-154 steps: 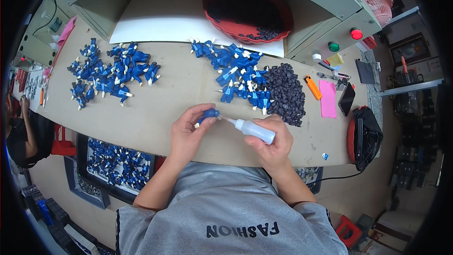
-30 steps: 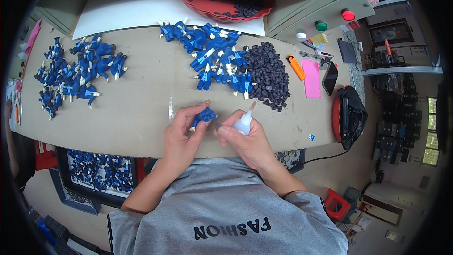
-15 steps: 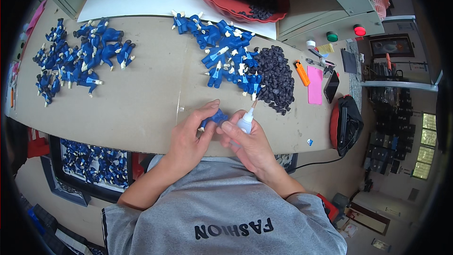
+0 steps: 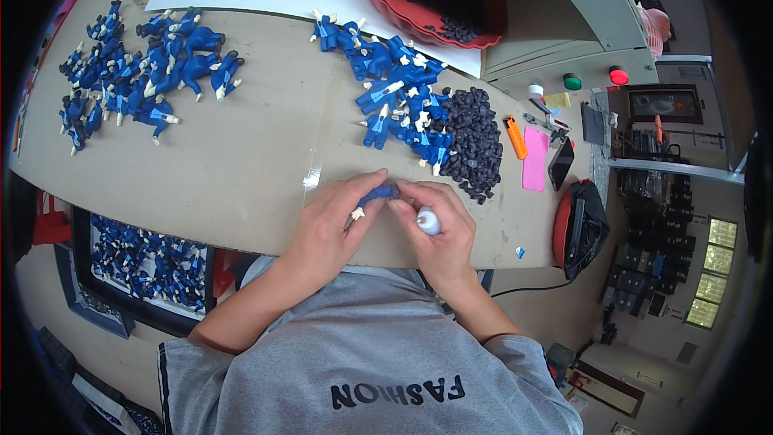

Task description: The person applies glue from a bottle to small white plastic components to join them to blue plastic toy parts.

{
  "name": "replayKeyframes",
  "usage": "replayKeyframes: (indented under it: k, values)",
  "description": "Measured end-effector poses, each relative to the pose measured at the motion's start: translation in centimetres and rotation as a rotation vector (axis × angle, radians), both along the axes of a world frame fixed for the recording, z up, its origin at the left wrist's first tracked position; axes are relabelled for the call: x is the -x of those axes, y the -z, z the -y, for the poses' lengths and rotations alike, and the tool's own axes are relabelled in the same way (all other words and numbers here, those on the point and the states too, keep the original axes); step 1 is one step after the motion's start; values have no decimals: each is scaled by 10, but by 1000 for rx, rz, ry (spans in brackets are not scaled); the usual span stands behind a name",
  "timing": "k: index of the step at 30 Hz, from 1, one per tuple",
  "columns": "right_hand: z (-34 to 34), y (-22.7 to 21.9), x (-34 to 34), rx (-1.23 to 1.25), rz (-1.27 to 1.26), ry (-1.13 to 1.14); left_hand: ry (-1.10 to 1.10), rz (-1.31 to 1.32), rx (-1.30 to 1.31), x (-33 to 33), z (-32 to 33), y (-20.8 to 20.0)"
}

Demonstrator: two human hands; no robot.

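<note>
A small blue toy figure (image 4: pixel 373 196) with a cream-coloured hand is held in my left hand (image 4: pixel 324 229), between thumb and fingers. My right hand (image 4: pixel 448 235) grips a white squeeze bottle (image 4: pixel 428 221), its rounded end turned up and its tip hidden. The right thumb and fingertips also press at a dark piece (image 4: pixel 394 191) on the figure's end. Just beyond my hands lie a pile of headless blue figures (image 4: pixel 394 101) and a heap of small dark pieces (image 4: pixel 477 141).
Figures with dark ends (image 4: pixel 153 72) lie at the far left. A red basin (image 4: pixel 374 4) holds more dark pieces. An orange cutter (image 4: pixel 515 137), pink paper (image 4: pixel 534 159), a phone (image 4: pixel 561 163) and a black-red pouch (image 4: pixel 581 225) sit right. A tray of figures (image 4: pixel 145 262) is below left.
My right hand has turned the squeeze bottle so its tip no longer points up and away. Its fingers have come to the figure's end, where a dark piece now shows.
</note>
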State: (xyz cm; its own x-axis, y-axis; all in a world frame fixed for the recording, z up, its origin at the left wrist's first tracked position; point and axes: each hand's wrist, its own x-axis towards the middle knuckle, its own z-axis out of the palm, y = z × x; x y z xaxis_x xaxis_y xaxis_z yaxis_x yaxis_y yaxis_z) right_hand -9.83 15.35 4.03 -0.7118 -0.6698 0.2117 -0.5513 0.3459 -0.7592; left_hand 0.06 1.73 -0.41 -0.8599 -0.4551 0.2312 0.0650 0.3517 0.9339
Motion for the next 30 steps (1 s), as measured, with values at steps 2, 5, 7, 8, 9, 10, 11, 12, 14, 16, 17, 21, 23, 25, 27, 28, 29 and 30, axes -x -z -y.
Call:
replayKeyframes:
  k: [2, 5, 7, 8, 9, 10, 11, 12, 14, 16, 17, 21, 23, 25, 27, 28, 29, 30]
  values:
    - [1, 0, 2, -12, -103, -45, -16, -29, 18, 0, -1, 2]
    - [1, -1, 5, -40, -191, -97, -10, -32, -8, -1, -1, 3]
    - [0, -2, 5, -70, -258, -123, 35, 19, 2, -1, -2, 2]
    - [0, -2, 5, -75, -255, -126, 33, 22, -3, -2, -1, 2]
    - [0, -1, 4, -84, -256, -140, 45, 20, 8, -2, -1, 3]
    - [0, 0, 4, -93, -257, -155, 57, 19, 19, -2, -1, 4]
    - [0, 0, 5, -100, -255, -155, 57, 20, 12, -2, 0, 5]
    - [0, 1, 7, -97, -251, -167, 60, 34, 12, -3, -1, 5]
    - [1, 2, 8, -104, -256, -181, 65, 43, 24, -2, -1, 6]
    - [3, 1, 7, -119, -273, -186, 77, 37, 50, -1, 0, 6]
    - [3, 0, 6, -121, -283, -181, 74, 37, 59, -1, -1, 7]
    - [2, 1, 9, -122, -249, -204, 73, 28, 56, 0, 0, 9]
    - [2, -1, 11, -113, -249, -214, 72, 19, 55, 1, 1, 7]
    - [2, -7, 13, -118, -244, -263, 46, 57, 32, 2, 1, 2]
    - [2, -9, 14, -112, -251, -265, 51, 62, 3, 3, 1, 1]
    - [3, -12, 14, -112, -240, -275, 52, 75, -40, 3, 2, 0]
    - [3, -15, 16, -112, -231, -285, 58, 63, -23, 3, 3, -3]
    - [3, -19, 16, -98, -245, -276, 70, 112, -121, 2, 5, -7]
